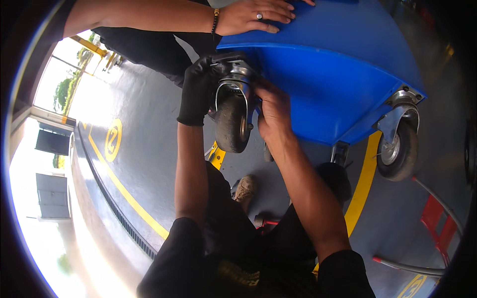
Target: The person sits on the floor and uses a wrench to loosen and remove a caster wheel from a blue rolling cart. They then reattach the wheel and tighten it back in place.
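A swivel caster (232, 124) with a dark worn wheel and a metal fork sits at the near left corner of a blue metal cart body (318, 94). My left hand (195, 94), in a black glove, is closed around the left side of the caster's mounting plate. On the caster's other side, my bare right hand (275, 110) has its fingers curled in beside the plate, under the blue edge. The right fingertips are partly hidden and slightly blurred, so what they pinch cannot be made out.
Another person's hand (256, 19) rests flat on top of the blue body. A second caster (399, 151) hangs at its right corner. To the right, a red and grey metal frame (439, 223) lies on the grey floor with yellow lines. A drain grate (117, 213) runs along the left.
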### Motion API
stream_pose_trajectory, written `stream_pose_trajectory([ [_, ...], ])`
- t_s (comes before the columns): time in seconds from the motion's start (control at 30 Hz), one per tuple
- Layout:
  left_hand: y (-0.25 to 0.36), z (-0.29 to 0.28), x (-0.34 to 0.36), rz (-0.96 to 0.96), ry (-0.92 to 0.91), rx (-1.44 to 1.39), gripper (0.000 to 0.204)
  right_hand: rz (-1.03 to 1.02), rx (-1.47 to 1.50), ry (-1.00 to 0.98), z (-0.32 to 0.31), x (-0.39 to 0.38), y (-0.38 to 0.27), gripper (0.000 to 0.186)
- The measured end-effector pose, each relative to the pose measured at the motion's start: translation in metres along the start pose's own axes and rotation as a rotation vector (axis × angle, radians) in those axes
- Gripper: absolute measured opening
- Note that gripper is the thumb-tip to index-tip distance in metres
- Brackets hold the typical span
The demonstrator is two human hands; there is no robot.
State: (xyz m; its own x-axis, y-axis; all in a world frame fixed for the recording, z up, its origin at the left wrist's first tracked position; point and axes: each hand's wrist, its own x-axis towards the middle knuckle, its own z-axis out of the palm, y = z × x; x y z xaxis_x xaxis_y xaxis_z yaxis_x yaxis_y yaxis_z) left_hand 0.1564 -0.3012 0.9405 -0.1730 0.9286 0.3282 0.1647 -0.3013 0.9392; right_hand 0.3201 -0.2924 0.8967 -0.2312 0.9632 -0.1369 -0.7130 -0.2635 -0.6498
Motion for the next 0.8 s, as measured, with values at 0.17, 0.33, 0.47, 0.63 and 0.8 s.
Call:
stream_pose_trajectory([
  [0.17,-0.007,0.005,0.003,0.021,0.008,0.032,0.014,-0.023,-0.014,0.123,-0.004,0.007,0.014,0.024],
  [0.33,-0.009,0.002,0.004,-0.025,0.034,0.028,0.012,-0.073,-0.080,0.219,0.006,0.005,0.016,0.029],
  [0.47,-0.007,0.004,0.008,-0.024,0.031,0.020,0.014,-0.091,-0.117,0.264,0.014,0.002,0.013,0.029],
  [0.63,0.005,0.019,0.009,-0.039,0.064,0.031,0.020,-0.068,-0.035,0.274,0.012,0.008,0.012,0.026],
  [0.8,0.005,0.030,0.008,0.018,0.142,0.183,0.023,-0.090,-0.015,0.255,0.009,0.015,0.014,0.021],
])
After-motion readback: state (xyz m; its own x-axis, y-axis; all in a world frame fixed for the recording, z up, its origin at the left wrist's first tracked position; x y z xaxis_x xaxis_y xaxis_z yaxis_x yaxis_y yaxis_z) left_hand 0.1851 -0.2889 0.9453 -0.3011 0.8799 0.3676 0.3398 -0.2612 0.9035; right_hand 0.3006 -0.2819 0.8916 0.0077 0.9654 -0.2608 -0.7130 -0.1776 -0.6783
